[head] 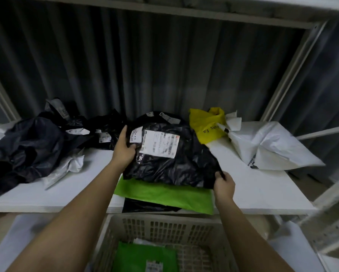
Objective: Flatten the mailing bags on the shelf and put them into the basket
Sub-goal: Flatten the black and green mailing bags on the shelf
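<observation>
Centrally, on the white shelf (243, 185): one black mailing bag (170, 160), crinkled, bearing one large white label and smaller ones beside and behind it. Left hand (123, 148) grips that bag's left edge, thumb curled over the top face, fingers against the side. Right hand (224, 183) pinches its near right corner, fingers curled round the plastic. Under the black mailing bag, toward the shelf's front edge: one green mailing bag (164, 195), lying flat, and below that one more black bag (145, 206), flat, overhanging the edge. Left of the black mailing bag: a heap of dark crumpled bags (27, 150), count uncertain, with one crumpled white bag (70, 163) at its near side. Right of the black mailing bag: one yellow bag (206, 126), bunched, touching one large white bag (268, 148), puffed and unflattened. Below the shelf, nearest the camera: one pale slotted basket (164, 226), holding one green bag (145, 258) with a label, other pale items beneath it unclear.
</observation>
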Demonstrator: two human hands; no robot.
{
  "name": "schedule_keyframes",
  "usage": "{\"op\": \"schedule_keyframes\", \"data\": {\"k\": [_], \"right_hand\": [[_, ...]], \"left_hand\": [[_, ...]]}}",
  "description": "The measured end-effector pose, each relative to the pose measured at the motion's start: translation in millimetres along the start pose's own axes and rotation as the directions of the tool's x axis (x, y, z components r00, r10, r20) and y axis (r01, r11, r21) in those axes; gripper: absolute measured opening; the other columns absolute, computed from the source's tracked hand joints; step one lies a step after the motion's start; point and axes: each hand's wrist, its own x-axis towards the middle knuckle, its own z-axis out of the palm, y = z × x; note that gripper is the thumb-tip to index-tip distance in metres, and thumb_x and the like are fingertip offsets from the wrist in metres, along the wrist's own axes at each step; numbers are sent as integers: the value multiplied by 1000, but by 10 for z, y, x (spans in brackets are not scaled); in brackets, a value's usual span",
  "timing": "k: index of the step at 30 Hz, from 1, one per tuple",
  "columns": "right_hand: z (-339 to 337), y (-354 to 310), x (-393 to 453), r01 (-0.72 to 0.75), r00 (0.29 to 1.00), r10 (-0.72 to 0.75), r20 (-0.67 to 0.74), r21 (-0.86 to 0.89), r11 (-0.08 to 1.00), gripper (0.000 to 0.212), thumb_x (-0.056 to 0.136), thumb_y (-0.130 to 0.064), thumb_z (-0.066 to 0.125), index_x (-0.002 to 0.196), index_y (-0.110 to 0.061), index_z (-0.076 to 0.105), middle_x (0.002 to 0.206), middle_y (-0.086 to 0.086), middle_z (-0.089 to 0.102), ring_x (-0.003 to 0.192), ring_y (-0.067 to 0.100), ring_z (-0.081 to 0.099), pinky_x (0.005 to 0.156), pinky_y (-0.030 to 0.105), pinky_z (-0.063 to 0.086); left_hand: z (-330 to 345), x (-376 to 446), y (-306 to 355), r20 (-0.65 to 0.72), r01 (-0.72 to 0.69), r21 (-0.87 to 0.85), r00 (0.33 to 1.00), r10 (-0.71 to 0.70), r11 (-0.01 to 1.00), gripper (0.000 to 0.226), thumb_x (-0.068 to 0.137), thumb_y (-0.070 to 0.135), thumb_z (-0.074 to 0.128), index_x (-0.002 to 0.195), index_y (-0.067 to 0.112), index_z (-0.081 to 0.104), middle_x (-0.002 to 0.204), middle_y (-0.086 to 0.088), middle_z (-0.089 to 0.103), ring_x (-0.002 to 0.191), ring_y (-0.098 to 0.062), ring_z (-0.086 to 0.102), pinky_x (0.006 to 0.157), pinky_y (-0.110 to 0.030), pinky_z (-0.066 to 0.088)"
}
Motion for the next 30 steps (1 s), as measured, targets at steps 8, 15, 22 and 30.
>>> {"op": "schedule_keyframes", "data": {"k": [8, 15, 22, 30], "right_hand": [[90, 0, -112, 232, 966, -255, 48, -597, 768, 55, 77, -24, 61, 130, -18, 47, 140, 11, 37, 130, 34, 29, 104, 48, 25], [527, -442, 37, 481, 867, -407, 289, -699, 529, 48, 91, -39, 38, 135, -21, 47, 145, 9, 39, 133, 33, 29, 107, 47, 21], [654, -605, 552, 267, 926, 101, 365, -819, 507, 62, 95, -43, 32, 145, -8, 33, 149, 15, 36, 135, 35, 35, 111, 46, 29], [770, -561, 580, 51, 898, 186, 400, -512, 858, 28, 85, -13, 66, 103, 8, 60, 103, 20, 61, 92, 30, 58, 73, 31, 46]], "left_hand": [[220, -172, -167, -23, 71, 532, 997, -70, 844, 67, 92, 15, 48, 152, 25, 21, 153, -16, 26, 138, -35, 26, 112, -40, 23], [549, -208, -82, 124, -103, 602, 992, 34, 792, 57, 98, 33, 43, 151, 30, 23, 160, -9, 11, 147, -26, 5, 118, -45, 7], [497, -31, -90, -19, -34, 436, 999, 47, 899, 19, 93, 29, 50, 112, 24, 51, 147, -4, 33, 139, -25, 23, 114, -46, 20], [322, 337, -241, 96, 311, 249, 934, -343, 917, 93, 78, 74, 34, 152, 25, 11, 152, -13, 32, 137, -37, 33, 113, -48, 28]]}}
